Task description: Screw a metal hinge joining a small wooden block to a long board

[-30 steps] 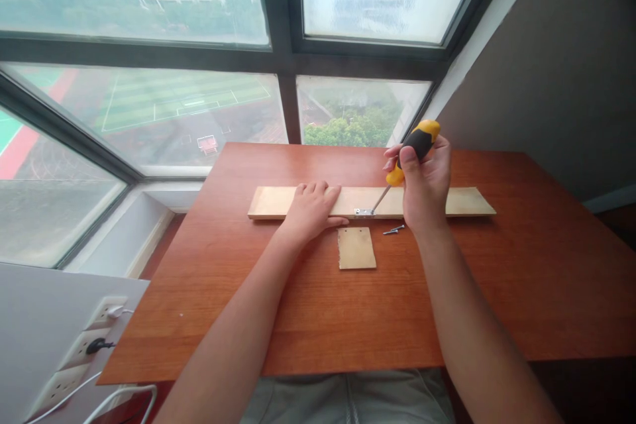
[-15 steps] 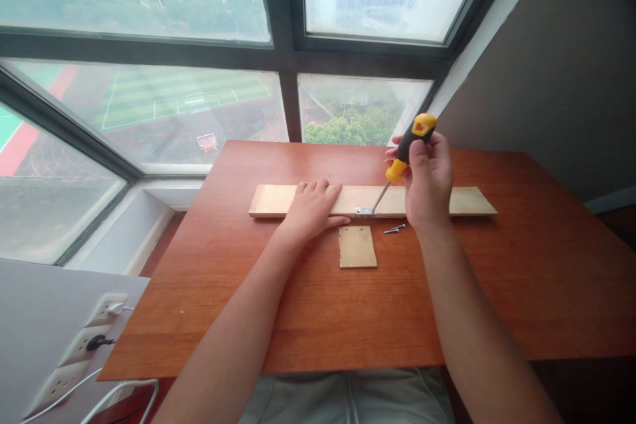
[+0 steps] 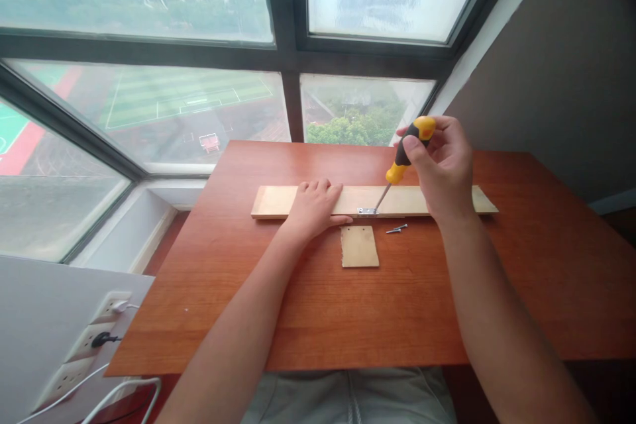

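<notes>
A long pale wooden board lies across the reddish table. My left hand rests flat on the board, fingers stretched out and pressing it down. My right hand is wrapped round the yellow-and-black handle of a screwdriver. Its tip stands on a small metal hinge at the board's near edge. A small square wooden piece lies just below the hinge. Loose screws lie to its right.
Large windows stand behind the table's far edge. A grey wall closes the right side. Wall sockets with plugged cables sit at the lower left beside the table.
My right hand has turned on the screwdriver handle and shifted slightly right and up. The tip stays on the hinge. My left hand has not moved.
</notes>
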The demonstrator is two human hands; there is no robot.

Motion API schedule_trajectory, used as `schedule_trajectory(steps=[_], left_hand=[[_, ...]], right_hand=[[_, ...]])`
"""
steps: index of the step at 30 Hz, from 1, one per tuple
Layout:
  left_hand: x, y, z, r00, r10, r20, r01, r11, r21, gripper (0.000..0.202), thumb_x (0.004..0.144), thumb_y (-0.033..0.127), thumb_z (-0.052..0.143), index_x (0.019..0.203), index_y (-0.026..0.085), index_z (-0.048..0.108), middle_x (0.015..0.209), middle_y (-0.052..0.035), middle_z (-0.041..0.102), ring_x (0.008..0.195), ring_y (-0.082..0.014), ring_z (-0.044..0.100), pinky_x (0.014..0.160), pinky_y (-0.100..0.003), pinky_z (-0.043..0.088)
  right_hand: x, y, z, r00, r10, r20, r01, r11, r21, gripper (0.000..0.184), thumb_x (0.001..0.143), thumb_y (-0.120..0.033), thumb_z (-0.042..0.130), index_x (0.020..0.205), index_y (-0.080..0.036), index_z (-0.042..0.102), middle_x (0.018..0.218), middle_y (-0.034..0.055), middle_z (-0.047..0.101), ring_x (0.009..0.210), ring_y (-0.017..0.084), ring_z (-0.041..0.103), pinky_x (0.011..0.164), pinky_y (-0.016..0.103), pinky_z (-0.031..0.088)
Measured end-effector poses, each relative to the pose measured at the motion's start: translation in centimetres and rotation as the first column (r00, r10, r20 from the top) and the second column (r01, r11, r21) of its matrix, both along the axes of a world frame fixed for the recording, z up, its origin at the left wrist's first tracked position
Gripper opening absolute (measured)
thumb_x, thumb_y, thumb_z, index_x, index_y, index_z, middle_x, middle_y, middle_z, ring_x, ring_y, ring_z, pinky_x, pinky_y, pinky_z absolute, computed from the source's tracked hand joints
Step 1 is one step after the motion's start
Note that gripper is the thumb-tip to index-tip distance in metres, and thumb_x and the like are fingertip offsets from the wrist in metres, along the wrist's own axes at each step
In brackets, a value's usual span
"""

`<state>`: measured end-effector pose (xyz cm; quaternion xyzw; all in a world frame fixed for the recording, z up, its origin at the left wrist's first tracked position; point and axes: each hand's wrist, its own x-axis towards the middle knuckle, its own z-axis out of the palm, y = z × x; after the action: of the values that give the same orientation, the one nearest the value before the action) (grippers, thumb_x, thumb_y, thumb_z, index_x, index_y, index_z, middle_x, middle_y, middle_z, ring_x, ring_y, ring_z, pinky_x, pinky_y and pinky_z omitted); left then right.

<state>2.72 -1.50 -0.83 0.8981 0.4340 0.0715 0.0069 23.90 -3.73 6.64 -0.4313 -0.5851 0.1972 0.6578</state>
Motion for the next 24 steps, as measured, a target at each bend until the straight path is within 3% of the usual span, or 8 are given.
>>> schedule_trajectory(steps=[2,5,9,11,16,19,22,24], left_hand=[[0.0,0.0,0.0,1.0,0.003,-0.002,-0.003,1.0,0.003,0.072,0.083,0.075,0.048,0.13,0.02,0.05,0.118,-0.015,0.056,0.106,-0.0315,0.052,0.093,-0.041,0.035],[0.0,0.0,0.0,1.0,0.008,-0.002,-0.008,1.0,-0.001,0.071,0.083,0.075,0.049,0.129,0.021,0.05,0.119,-0.0143,0.056,0.107,-0.0309,0.052,0.094,-0.04,0.034],[0.0,0.0,-0.1,1.0,0.004,0.006,-0.004,1.0,-0.007,0.072,0.083,0.075,0.05,0.131,0.021,0.049,0.12,-0.015,0.056,0.109,-0.0317,0.052,0.094,-0.041,0.034],[0.0,0.1,-0.1,1.0,0.004,0.009,-0.004,1.0,-0.014,0.072,0.083,0.074,0.051,0.131,0.021,0.049,0.12,-0.0153,0.056,0.109,-0.0321,0.052,0.093,-0.041,0.034],[0.0,0.1,-0.1,1.0,0.004,0.013,-0.004,1.0,-0.018,0.069,0.083,0.074,0.051,0.129,0.022,0.05,0.119,-0.0148,0.056,0.109,-0.0318,0.052,0.094,-0.041,0.034],[-0.1,0.0,-0.1,1.0,-0.006,0.014,0.006,1.0,-0.002,0.071,0.083,0.074,0.05,0.129,0.02,0.05,0.119,-0.0153,0.056,0.108,-0.0317,0.052,0.094,-0.041,0.034],[-0.1,0.1,-0.2,1.0,-0.012,0.016,0.012,1.0,0.009,0.072,0.083,0.074,0.05,0.129,0.019,0.051,0.118,-0.0158,0.056,0.108,-0.0319,0.052,0.093,-0.041,0.035],[-0.1,0.1,-0.3,1.0,-0.009,0.018,0.009,1.0,0.007,0.071,0.083,0.074,0.051,0.129,0.02,0.051,0.118,-0.0155,0.056,0.108,-0.0319,0.052,0.094,-0.041,0.035]], right_hand=[[0.7,-0.4,1.0,0.986,-0.054,0.159,0.058,0.998,-0.019,0.017,0.085,-0.033,0.064,0.1,-0.026,0.058,0.101,0.002,0.068,0.095,0.019,0.067,0.078,0.034,0.055],[1.3,-1.2,2.9,0.905,-0.091,0.417,0.117,0.992,-0.038,0.026,0.088,-0.026,0.054,0.114,-0.027,0.057,0.092,0.0007,0.068,0.087,0.02,0.066,0.078,0.038,0.054],[1.5,-1.5,5.3,0.536,-0.276,0.798,0.396,0.917,0.051,0.027,0.087,-0.05,0.06,0.097,-0.025,0.063,0.08,0.003,0.062,0.067,0.02,0.058,0.065,0.038,0.044],[1.5,-1.3,6.3,0.423,-0.265,0.866,0.43,0.9,0.065,0.03,0.086,-0.053,0.061,0.094,-0.025,0.064,0.074,0.004,0.06,0.063,0.02,0.053,0.061,0.037,0.038],[1.6,-0.9,8.4,0.435,-0.002,0.9,0.235,0.966,-0.111,0.012,0.082,-0.024,0.062,0.093,-0.026,0.064,0.079,0.004,0.066,0.064,0.018,0.051,0.06,0.036,0.036],[1.4,-0.7,8.8,0.435,0.037,0.899,0.275,0.946,-0.172,0.006,0.082,-0.032,0.065,0.08,-0.025,0.065,0.069,0.0017,0.063,0.06,0.017,0.049,0.058,0.035,0.033],[1.0,-0.2,8.7,0.434,-0.007,0.901,0.341,0.927,-0.157,0.025,0.085,-0.047,0.062,0.07,-0.026,0.062,0.06,0.002,0.057,0.056,0.017,0.045,0.057,0.036,0.032],[0.9,0.0,8.5,0.431,0.006,0.902,0.311,0.938,-0.155,0.015,0.085,-0.039,0.063,0.075,-0.028,0.061,0.064,0.0023,0.059,0.057,0.019,0.047,0.057,0.037,0.034]])
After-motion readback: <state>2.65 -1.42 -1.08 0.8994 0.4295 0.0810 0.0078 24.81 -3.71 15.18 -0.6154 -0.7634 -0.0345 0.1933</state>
